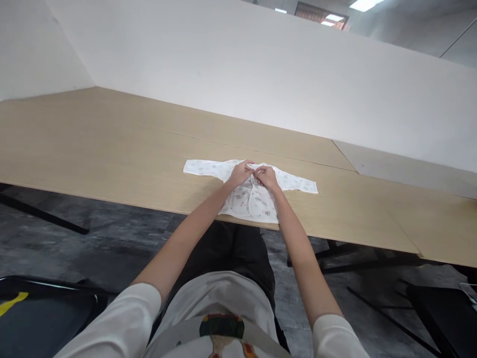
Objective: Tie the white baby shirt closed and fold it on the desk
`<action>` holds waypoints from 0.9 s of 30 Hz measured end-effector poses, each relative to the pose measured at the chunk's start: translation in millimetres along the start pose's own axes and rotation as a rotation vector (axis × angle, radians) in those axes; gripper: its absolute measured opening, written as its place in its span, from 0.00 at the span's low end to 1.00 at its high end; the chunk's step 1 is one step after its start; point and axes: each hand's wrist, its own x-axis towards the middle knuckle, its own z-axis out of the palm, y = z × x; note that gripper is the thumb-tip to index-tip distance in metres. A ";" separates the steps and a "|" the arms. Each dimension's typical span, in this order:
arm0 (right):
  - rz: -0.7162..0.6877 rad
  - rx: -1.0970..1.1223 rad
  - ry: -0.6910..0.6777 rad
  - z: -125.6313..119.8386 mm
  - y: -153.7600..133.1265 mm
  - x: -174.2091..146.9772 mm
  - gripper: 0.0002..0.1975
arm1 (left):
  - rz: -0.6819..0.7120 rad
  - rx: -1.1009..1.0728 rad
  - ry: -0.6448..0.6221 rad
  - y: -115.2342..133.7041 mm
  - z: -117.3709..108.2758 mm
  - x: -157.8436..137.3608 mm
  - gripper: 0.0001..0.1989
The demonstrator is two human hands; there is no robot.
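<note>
A small white baby shirt with a sparse printed pattern lies flat on the wooden table, its sleeves spread to both sides and its hem by the front edge. My left hand pinches the fabric near the neckline, at the top of the front opening. Close beside it, my right hand also has its fingers closed on the shirt's front edge. The fingertips of both hands nearly meet. Whatever small detail sits between them, such as a fastener, is too small to make out.
The light wood table runs across the view, with a white partition behind it. A black chair with a yellow strip stands at the lower left. Another black chair is at the lower right.
</note>
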 end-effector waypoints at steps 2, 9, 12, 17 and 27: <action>-0.004 0.007 -0.005 -0.4 -0.7 -0.5 0.02 | -0.023 -0.004 0.014 0.6 0.5 0.2 0.18; 0.104 0.222 -0.008 -1.5 -1.7 -1.5 0.02 | -0.037 -0.042 0.043 0.0 0.4 2.5 0.18; 0.131 0.234 -0.018 -0.4 -0.3 0.1 0.03 | -0.023 0.066 0.038 1.4 -0.4 1.6 0.18; 0.149 0.116 0.045 3.3 3.3 4.6 0.01 | 0.030 0.377 0.015 2.7 0.6 -0.1 0.18; -0.015 -0.216 0.100 3.8 4.3 2.2 0.10 | 0.066 0.545 -0.019 -2.1 2.5 2.1 0.15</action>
